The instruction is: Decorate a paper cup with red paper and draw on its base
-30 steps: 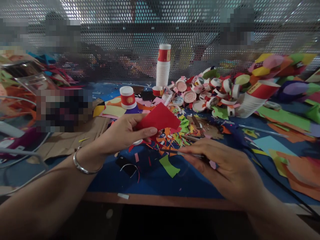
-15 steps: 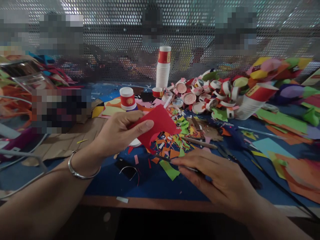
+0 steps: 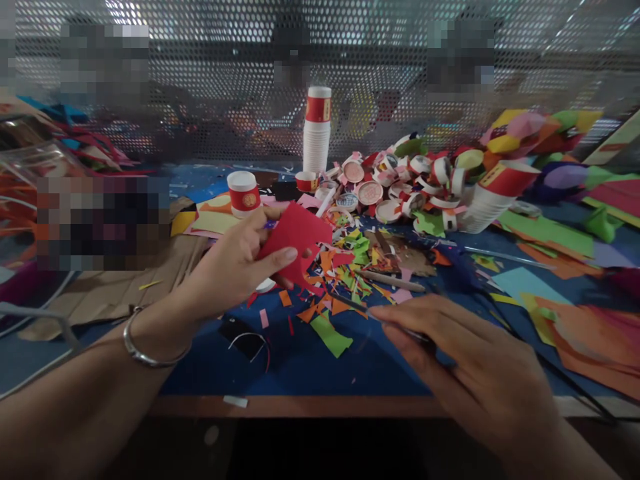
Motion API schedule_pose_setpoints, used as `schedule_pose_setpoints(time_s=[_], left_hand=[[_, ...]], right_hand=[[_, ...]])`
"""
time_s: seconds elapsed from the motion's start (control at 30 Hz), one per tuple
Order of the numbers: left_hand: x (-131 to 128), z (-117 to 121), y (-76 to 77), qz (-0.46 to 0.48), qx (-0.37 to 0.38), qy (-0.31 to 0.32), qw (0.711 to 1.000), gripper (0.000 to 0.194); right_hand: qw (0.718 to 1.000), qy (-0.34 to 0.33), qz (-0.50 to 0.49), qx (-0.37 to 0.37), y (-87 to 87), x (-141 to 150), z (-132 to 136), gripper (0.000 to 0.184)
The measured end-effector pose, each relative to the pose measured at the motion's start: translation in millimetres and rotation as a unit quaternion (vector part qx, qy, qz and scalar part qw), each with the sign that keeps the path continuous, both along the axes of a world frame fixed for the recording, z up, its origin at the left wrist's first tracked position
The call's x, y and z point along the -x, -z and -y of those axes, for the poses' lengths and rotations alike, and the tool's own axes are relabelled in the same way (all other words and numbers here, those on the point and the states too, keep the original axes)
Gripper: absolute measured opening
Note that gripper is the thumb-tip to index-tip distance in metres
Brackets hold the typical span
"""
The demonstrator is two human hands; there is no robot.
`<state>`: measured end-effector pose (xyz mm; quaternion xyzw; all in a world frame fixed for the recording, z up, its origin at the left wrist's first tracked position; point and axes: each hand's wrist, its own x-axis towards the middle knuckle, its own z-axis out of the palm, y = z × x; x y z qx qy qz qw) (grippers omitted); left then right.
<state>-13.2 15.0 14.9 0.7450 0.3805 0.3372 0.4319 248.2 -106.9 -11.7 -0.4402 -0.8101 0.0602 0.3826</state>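
Red paper pinched in the left hand, slim tool close to its cut edge

Nearest the wearer, the right hand is closed around a slim dark tool; its exact kind cannot be made out. The tool's tip points at the paper's lower corner, and whether they touch cannot be told.

A little farther off, left of the tool, the left hand is clamped on the paper, thumb across the face and fingers behind. The two hands are well apart, with the sheet raised above the blue counter between them.

The paper should handle as light, fairly stiff and easily creased or torn, especially along its ragged lower edge; the broad uncut side by the thumb looks the soundest hold.

Beyond it lie coloured scraps, then a red-and-white cup and, farthest, a tall cup stack.
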Motion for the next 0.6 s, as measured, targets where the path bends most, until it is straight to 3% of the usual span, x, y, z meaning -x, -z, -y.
schedule_pose_setpoints(time_s=[0.13, 0.23, 0.33, 0.43, 0.53, 0.6], left_hand=[[-4, -3, 8.9, 0.062, 0.109, -0.006, 0.992, 0.055], [-1, -9, 7.4, 0.092, 0.09, -0.037, 0.991, 0.056], [7, -19, 0.6, 0.124, 0.043, -0.115, 0.985, 0.051], [19, -32, -3.4, 0.161, 0.026, -0.161, 0.973, 0.062], [31, -45, -0.7, 0.143, 0.028, -0.179, 0.973, 0.069], [38, -50, 3.0, 0.067, 0.027, -0.184, 0.98, 0.07]], right_hand=[[0.997, 0.071, -0.016, -0.019, 7.2, -9, 11, 0.025], [0.992, 0.129, -0.015, -0.009, 17.9, -21, 23, 0.022], [0.979, 0.196, -0.046, 0.007, 30.1, -29, 33, 0.019], [0.971, 0.23, -0.055, 0.022, 38.7, -28, 40, 0.016], [0.969, 0.238, -0.064, 0.034, 42.2, -25, 42, 0.016], [0.97, 0.231, -0.069, 0.035, 43.2, -23, 42, 0.018]])
